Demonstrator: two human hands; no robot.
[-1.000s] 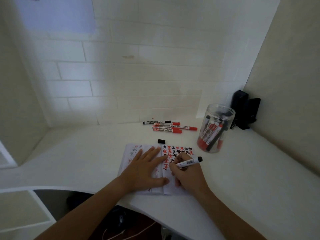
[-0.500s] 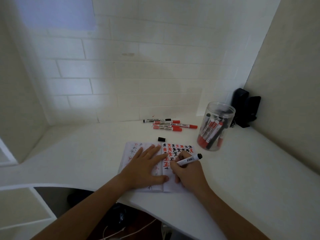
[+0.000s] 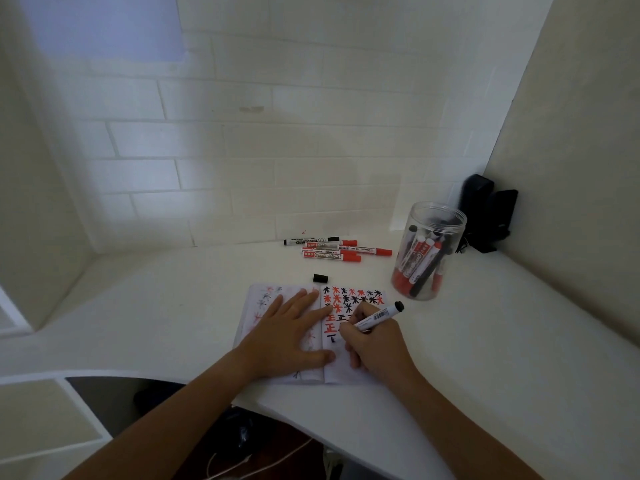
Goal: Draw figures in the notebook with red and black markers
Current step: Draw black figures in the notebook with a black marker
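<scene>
Notebook: the notebook (image 3: 313, 336) lies open on the near part of the surface (image 3: 485, 341), just in front of the person, so both hands reach it without stretching.
Left hand: the left hand (image 3: 294, 336) lies flat with straight fingers on the left page, beside the fold; I judge it presses the pages down so the notebook does not close or slide under the strokes.
Right hand: the right hand (image 3: 375, 346) has its fingers curled round a black marker (image 3: 377, 316) and rests on the right page; the tip is low at the paper, the back end points far and right, a normal writing tilt.
Figures: red and black stars fill the far rows of the right page, then some square signs; a black one near the tip seems unfinished, and the near part of the page is partly hidden by the hand.
Cap: a black cap (image 3: 320, 278) lies just beyond the notebook's far edge, near enough to take back.
Spare markers: loose markers (image 3: 334, 249) lie farther away by the wall, and a jar (image 3: 427, 251) at the right holds more, so a change of colour is easy.
</scene>
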